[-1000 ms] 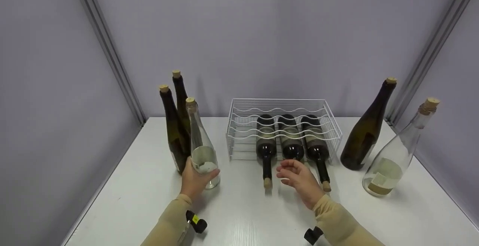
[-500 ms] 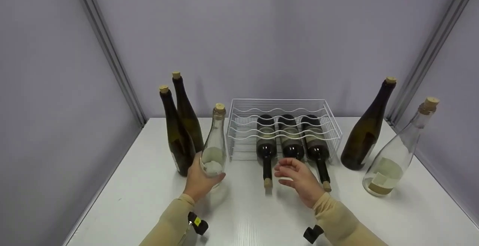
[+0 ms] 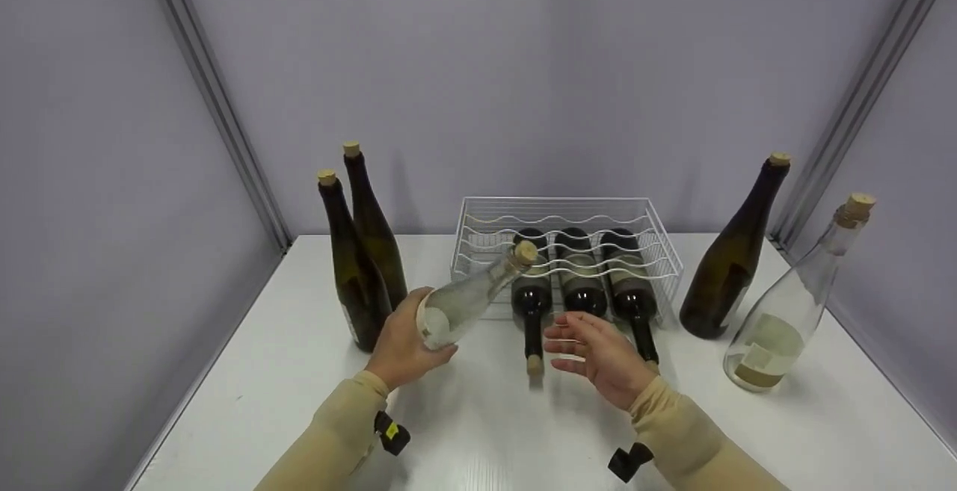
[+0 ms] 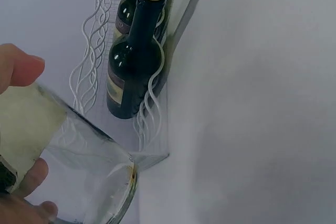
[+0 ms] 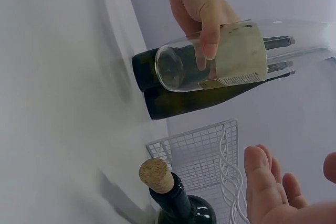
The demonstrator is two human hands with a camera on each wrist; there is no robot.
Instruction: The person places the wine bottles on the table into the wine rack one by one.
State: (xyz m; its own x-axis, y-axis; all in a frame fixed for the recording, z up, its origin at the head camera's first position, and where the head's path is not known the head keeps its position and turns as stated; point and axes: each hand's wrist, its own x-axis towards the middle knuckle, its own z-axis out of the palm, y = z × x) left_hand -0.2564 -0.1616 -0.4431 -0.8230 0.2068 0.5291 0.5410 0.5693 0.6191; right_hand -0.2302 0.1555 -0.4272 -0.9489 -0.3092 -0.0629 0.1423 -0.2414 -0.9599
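A flat, white table (image 3: 239, 401) carried everything, with a rack (image 5: 202, 156) of thin, wavy wire near its back edge. In the rack lay three dark bottles (image 3: 583, 299), round and shiny, their necks toward the front edge. Two brown bottles (image 3: 359, 300) stood toward the left edge; a brown bottle (image 3: 724, 282) and a see-through bottle (image 3: 774, 334) stood near the right edge. The clear bottle (image 3: 475, 298) was up off the table, tipped, left of the middle, its neck leaning toward the rack. That neck could have bumped a dark bottle or the wire, since it pointed right at them. Smooth glass held on one side only might have slipped, too. The left hand (image 3: 404, 345) had its fingers wrapped round the fat end, close to the tall brown pair, so a knock could have tipped them. The right hand (image 3: 598, 356) held nothing, its fingers loosely bent, just beside the dark necks. A pale label (image 5: 239, 51) looked like paper. The nearest cork (image 5: 156, 176) was speckled and stubby.
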